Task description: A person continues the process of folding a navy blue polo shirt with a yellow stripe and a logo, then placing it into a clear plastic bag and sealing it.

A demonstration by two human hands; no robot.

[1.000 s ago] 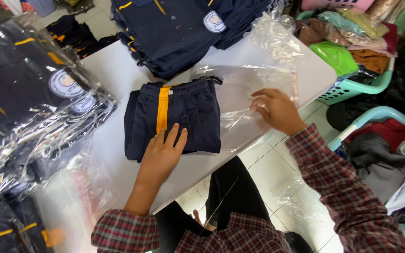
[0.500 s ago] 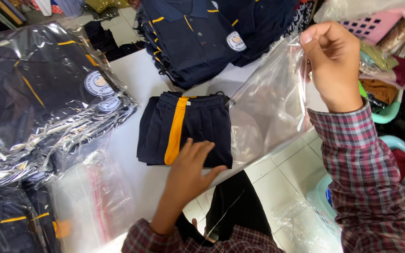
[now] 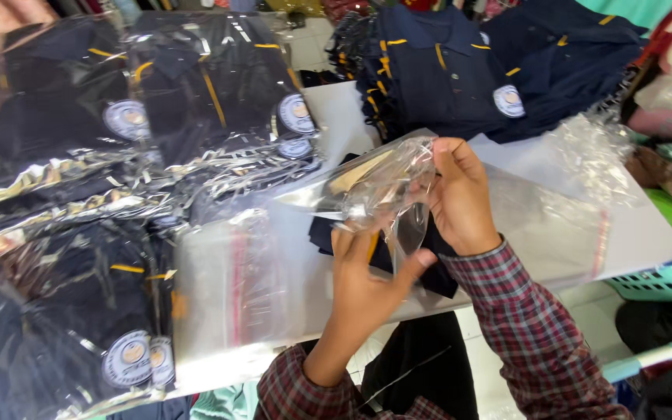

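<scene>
Both hands sit at frame centre, working the mouth of one clear plastic bag (image 3: 386, 190): our left hand (image 3: 367, 276) is closed on the lower film with fingers curled up into it, our right hand (image 3: 460, 194) pinches the upper edge between thumb and fingertips, so neither is free. Bag is raised off the bench (image 3: 639, 233) and looks empty as far as we can tell; glare hides part of it. Directly under and behind it lies the folded navy garment with a yellow stripe (image 3: 383, 249), mostly covered by the hands. To do this step well, we judge: separate the two film layers fully before anything goes in, keep one layer per hand, and hold the mouth wide and square to the folded piece so the fold doesn't catch. Static cling is the likely snag. Containers outward: a flat stack of empty clear bags with a red seal strip (image 3: 235, 288) left of centre; sealed bags holding navy shirts with round badges (image 3: 126, 233) fill the left half; unbagged navy polo shirts (image 3: 445, 78) piled at top centre; a teal laundry basket (image 3: 655, 284) lower right, contents mostly out of frame.
</scene>
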